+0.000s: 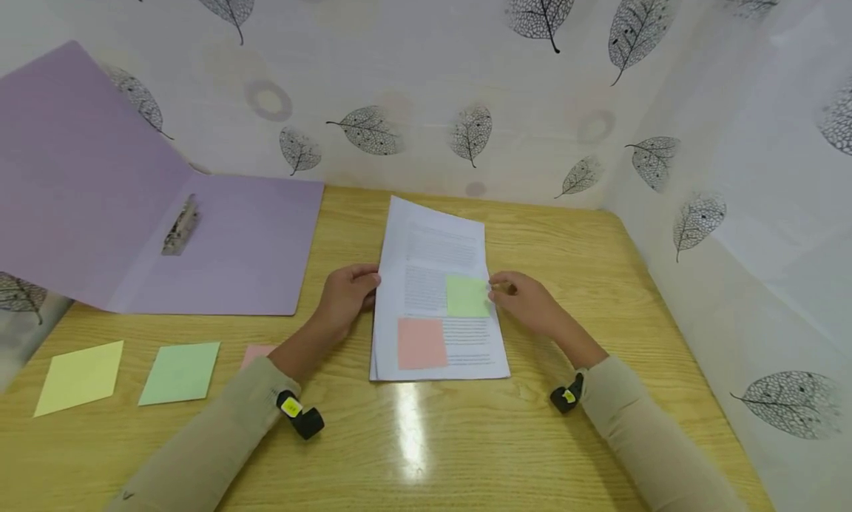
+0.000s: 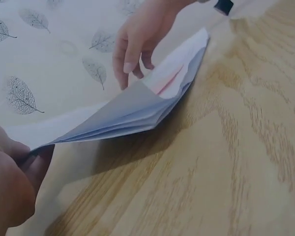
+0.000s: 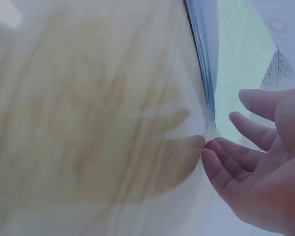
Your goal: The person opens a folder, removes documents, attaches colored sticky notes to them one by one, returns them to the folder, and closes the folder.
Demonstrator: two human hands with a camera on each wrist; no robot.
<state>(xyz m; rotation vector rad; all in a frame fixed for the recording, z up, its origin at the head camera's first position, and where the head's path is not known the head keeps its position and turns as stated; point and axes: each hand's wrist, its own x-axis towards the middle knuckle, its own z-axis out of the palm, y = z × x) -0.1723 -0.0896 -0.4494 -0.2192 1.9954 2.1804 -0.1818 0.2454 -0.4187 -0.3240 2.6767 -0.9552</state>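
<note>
A stack of printed sheets (image 1: 433,246) is in the middle of the table, its left side lifted and bowed in the left wrist view. My left hand (image 1: 346,297) pinches its left edge between thumb and fingers. A green sticky note (image 1: 467,296) is on the top sheet near the right edge, and a pink sticky note (image 1: 422,343) lies lower down. At the right edge my right hand (image 1: 529,301) has its fingers loosely bent and spread, fingertips right beside the paper; in the right wrist view the hand (image 3: 260,162) grips nothing.
An open purple folder (image 1: 246,238) with a metal clip (image 1: 180,227) takes up the back left. Along the front left lie a yellow note (image 1: 80,375), a green note (image 1: 180,373) and a pink note (image 1: 256,354), partly hidden by my left arm. Leaf-patterned sheeting (image 1: 413,68) borders the table.
</note>
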